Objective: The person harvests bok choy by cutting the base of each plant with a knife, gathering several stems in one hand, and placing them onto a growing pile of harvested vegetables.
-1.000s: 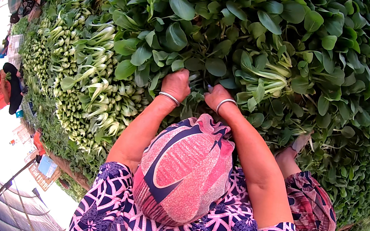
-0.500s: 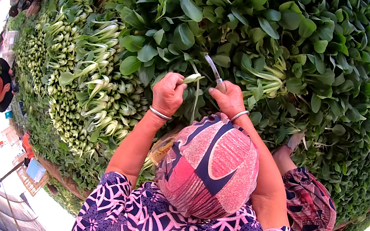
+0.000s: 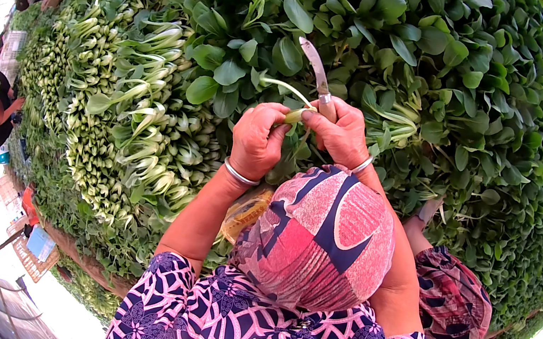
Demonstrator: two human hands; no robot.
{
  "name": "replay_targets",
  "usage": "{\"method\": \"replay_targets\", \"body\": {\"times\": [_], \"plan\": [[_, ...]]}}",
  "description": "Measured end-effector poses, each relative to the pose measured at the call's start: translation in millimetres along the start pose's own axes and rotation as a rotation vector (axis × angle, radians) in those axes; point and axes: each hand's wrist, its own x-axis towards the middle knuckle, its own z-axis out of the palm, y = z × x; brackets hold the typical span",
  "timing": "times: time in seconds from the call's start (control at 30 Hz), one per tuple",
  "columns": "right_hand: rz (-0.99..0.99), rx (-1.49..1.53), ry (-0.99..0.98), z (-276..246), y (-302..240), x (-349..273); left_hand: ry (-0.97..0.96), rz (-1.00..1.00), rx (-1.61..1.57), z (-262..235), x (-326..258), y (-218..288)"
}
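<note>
My left hand [image 3: 258, 140] is closed around the pale base of a small bok choy [image 3: 294, 116], held up in front of my knees. Against it, my right hand [image 3: 343, 135] grips the handle of a knife [image 3: 317, 66], whose curved blade points up and away. The right thumb presses at the bok choy's base, where a thin pale stalk [image 3: 285, 87] sticks out to the left. The bok choy's leaf end is mostly hidden by my left hand.
Leafy green plants [image 3: 416, 36] stand densely ahead and to the right. Cut bok choy [image 3: 142, 126] lies in rows at left, and a small bunch [image 3: 401, 123] rests beyond my right hand. Other people are at the far left, one person in black [image 3: 2, 114]. Patterned fabric [image 3: 325, 236] covers my knee.
My hands have come together, the right thumb now on the bok choy. The knife blade has swung more upright. A stalk now sticks out to the left between the hands.
</note>
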Motion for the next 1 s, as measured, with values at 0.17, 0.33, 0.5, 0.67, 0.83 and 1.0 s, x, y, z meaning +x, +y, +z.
{"method": "replay_targets", "body": {"times": [0.17, 0.33, 0.5, 0.67, 0.83, 1.0], "plan": [[-0.224, -0.259, 0.2, -8, -24, 1, 0.052, 0.123, 0.343, -14, 36, 30], [-0.174, -0.042, 0.037, -3, -46, -8, -0.148, 0.223, 0.387, -5, 70, 39], [-0.057, 0.024, 0.094, -19, -28, 0, -0.266, 0.045, 0.025, 34, 65, 1], [-0.008, -0.345, 0.18, -35, 54, 5, -0.691, -0.128, 0.387, 44, 28, -34], [0.215, -0.732, -0.019, -35, 86, -5, -0.762, -0.183, 0.449, 32, -12, -68], [0.415, -0.845, -0.087, -30, 108, 7, -0.649, -0.184, 0.328, 35, -23, -91]]}}
